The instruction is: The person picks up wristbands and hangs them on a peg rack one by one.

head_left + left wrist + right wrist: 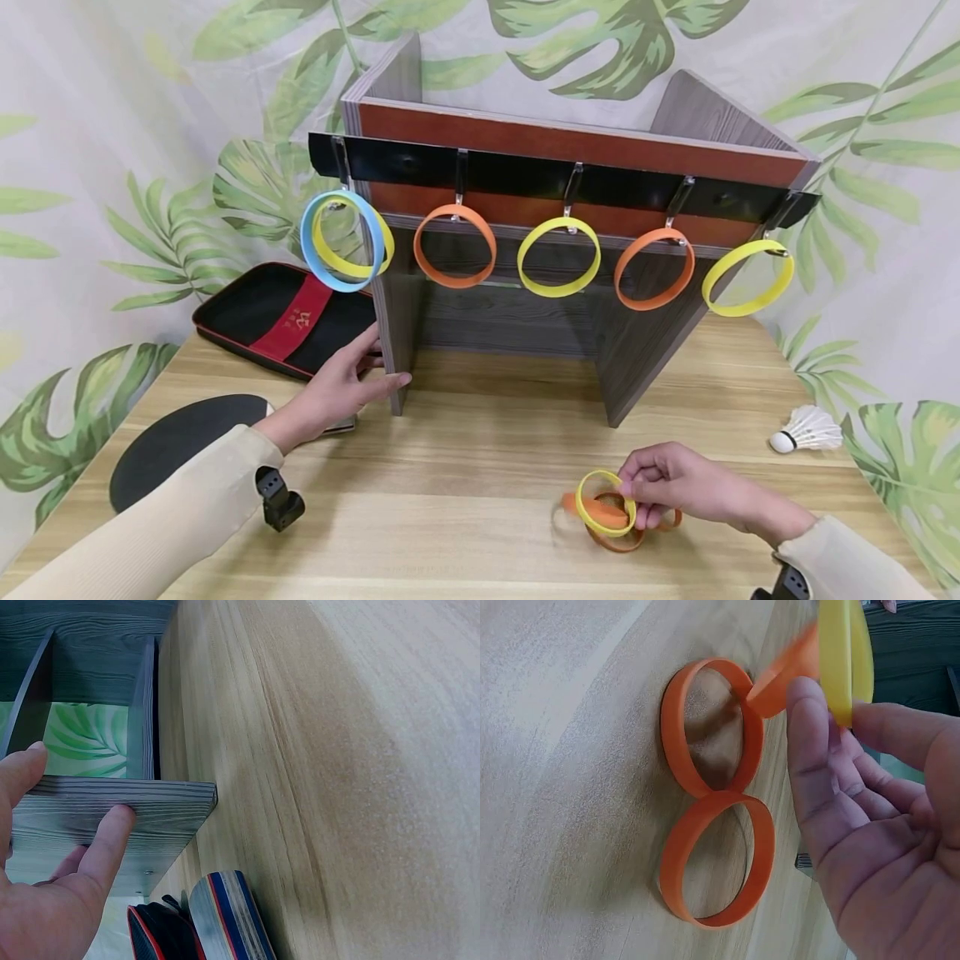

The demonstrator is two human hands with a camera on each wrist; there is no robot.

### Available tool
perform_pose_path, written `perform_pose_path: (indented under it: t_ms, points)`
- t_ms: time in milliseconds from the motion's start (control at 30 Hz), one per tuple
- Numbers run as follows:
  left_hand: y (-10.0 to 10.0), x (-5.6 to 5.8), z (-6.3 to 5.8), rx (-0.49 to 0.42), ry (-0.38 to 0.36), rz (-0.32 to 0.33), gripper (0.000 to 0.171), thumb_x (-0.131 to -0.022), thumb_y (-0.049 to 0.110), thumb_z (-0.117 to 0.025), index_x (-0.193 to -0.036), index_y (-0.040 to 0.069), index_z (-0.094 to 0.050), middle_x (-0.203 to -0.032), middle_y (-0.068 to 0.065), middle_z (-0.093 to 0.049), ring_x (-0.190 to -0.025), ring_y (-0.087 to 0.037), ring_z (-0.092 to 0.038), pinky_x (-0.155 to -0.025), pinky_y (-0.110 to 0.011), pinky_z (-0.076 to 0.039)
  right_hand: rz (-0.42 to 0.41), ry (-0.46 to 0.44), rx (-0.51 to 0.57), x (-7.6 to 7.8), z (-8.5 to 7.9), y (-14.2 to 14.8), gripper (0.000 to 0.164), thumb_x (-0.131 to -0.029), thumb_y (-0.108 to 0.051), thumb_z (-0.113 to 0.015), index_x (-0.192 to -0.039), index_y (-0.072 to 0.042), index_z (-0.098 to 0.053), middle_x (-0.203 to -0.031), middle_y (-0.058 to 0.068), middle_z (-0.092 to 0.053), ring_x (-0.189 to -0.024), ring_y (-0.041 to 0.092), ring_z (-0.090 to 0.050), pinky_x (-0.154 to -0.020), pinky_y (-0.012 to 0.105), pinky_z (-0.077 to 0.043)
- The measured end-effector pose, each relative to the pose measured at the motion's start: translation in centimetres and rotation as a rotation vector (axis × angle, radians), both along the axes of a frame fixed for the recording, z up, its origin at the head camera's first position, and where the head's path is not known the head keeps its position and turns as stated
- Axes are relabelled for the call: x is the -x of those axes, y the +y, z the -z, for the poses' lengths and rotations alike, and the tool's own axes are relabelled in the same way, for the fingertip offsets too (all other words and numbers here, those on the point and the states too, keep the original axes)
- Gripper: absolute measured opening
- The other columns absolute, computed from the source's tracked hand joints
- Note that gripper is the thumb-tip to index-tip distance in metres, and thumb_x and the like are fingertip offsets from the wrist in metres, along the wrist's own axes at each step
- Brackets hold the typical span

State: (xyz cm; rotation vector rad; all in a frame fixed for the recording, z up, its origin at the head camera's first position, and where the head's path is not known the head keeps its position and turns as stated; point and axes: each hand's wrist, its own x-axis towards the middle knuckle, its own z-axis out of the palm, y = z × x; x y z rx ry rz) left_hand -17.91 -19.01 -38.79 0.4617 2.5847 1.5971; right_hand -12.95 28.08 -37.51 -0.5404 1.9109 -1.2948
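Note:
My left hand (333, 396) holds the left side panel (120, 817) of a grey wood-grain stand, its thumb on one face and its fingers on the other. Between thumb and forefinger, my right hand (686, 483) pinches a yellow silicone wristband (840, 660) just over the table. One orange wristband (787, 671), tilted and blurred, is right beside the yellow one; whether the hand touches it I cannot tell. Below the hand, two more orange wristbands lie on the wood, a farther one (673, 720) and a nearer one (676, 855), touching each other.
Across the stand's front runs a black strip (517, 171) with several hooks. A blue wristband (306, 242) shares the left hook with a yellow one; single orange and yellow bands hang from the others. Around lie a black-red case (232, 312), a paddle (180, 442) and a shuttlecock (813, 429).

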Motion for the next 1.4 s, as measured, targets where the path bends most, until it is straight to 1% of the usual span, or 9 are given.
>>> perform_pose_path:
  t_ms: [200,367,500,600,833,967,1067,1233,1400]
  points:
    - [0.1,0.0,0.0,0.003,0.006,0.002,0.087,-0.099,0.018,-0.073,-0.169,0.024,-0.02,-0.154,-0.021,-0.053,-0.134,-0.042,-0.058,-0.11,-0.061,-0.05,-0.009,-0.016,0.049,0.1,-0.4,-0.5,0.033,-0.107,-0.011,-0.058,-0.113,0.022,-0.055,-0.086,-0.003,-0.071,-0.077,0.007,-0.074,-0.069,0.023,-0.061]
    - [0.1,0.0,0.0,0.007,0.003,-0.002,0.087,-0.099,0.019,-0.073,-0.169,0.024,-0.021,-0.153,-0.021,-0.054,-0.133,-0.041,-0.059,-0.106,-0.052,-0.054,-0.018,-0.004,0.062,0.1,-1.3,-1.5,0.035,-0.107,-0.012,-0.059,-0.115,0.022,-0.053,-0.089,-0.002,-0.072,-0.08,0.007,-0.074,-0.075,0.026,-0.063]
    - [0.1,0.0,-0.1,0.01,0.001,-0.003,0.087,-0.099,0.019,-0.073,-0.169,0.025,-0.021,-0.151,-0.021,-0.056,-0.133,-0.041,-0.059,-0.105,-0.05,-0.054,-0.007,0.017,0.086,0.1,-2.6,-2.7,0.03,-0.107,-0.012,-0.059,-0.116,0.016,-0.055,-0.093,0.001,-0.073,-0.083,0.009,-0.074,-0.079,0.028,-0.063]
    - [0.1,0.1,-0.1,0.011,0.006,0.0,0.087,-0.099,0.019,-0.074,-0.168,0.024,-0.021,-0.15,-0.021,-0.057,-0.132,-0.04,-0.06,-0.107,-0.054,-0.053,0.014,0.038,0.125,0.2,-3.9,-3.9,0.024,-0.106,-0.011,-0.059,-0.115,0.011,-0.056,-0.094,0.002,-0.074,-0.085,0.01,-0.075,-0.081,0.03,-0.064]
    - [0.0,0.0,-0.1,0.006,0.003,-0.006,0.086,-0.099,0.019,-0.073,-0.168,0.025,-0.022,-0.15,-0.02,-0.057,-0.132,-0.039,-0.059,-0.112,-0.062,-0.048,0.092,0.108,0.206,0.5,-7.7,-7.2,0.021,-0.102,-0.009,-0.066,-0.112,0.009,-0.06,-0.097,0.004,-0.079,-0.092,0.017,-0.079,-0.085,0.036,-0.065]
    - [0.0,0.0,0.0,0.003,0.001,-0.006,0.086,-0.099,0.019,-0.073,-0.168,0.025,-0.022,-0.149,-0.02,-0.058,-0.132,-0.04,-0.059,-0.112,-0.062,-0.047,0.156,0.117,0.236,0.5,-9.8,-9.1,0.021,-0.1,-0.007,-0.07,-0.112,0.007,-0.062,-0.098,0.005,-0.079,-0.093,0.016,-0.079,-0.088,0.036,-0.064]
    - [0.0,-0.1,0.1,-0.001,0.003,-0.005,0.085,-0.099,0.019,-0.073,-0.168,0.024,-0.023,-0.149,-0.021,-0.058,-0.132,-0.041,-0.06,-0.112,-0.062,-0.048,0.195,0.137,0.272,0.4,-11.3,-10.4,0.017,-0.099,-0.005,-0.07,-0.112,0.004,-0.063,-0.1,0.005,-0.079,-0.093,0.015,-0.078,-0.089,0.036,-0.064]
    - [0.0,-0.1,0.1,-0.008,0.009,-0.001,0.085,-0.099,0.018,-0.073,-0.168,0.022,-0.024,-0.148,-0.023,-0.058,-0.131,-0.042,-0.06,-0.11,-0.06,-0.05,0.234,0.194,0.344,0.5,-13.7,-12.4,0.011,-0.1,-0.003,-0.068,-0.11,0.0,-0.064,-0.106,0.006,-0.08,-0.097,0.018,-0.079,-0.091,0.034,-0.063]
    - [0.0,-0.1,0.0,-0.011,0.02,0.003,0.084,-0.099,0.017,-0.073,-0.168,0.021,-0.025,-0.146,-0.023,-0.06,-0.13,-0.041,-0.061,-0.11,-0.061,-0.048,0.278,0.224,0.379,0.7,-15.6,-14.1,0.008,-0.1,-0.003,-0.068,-0.107,-0.004,-0.066,-0.111,0.007,-0.079,-0.1,0.02,-0.079,-0.094,0.033,-0.062]
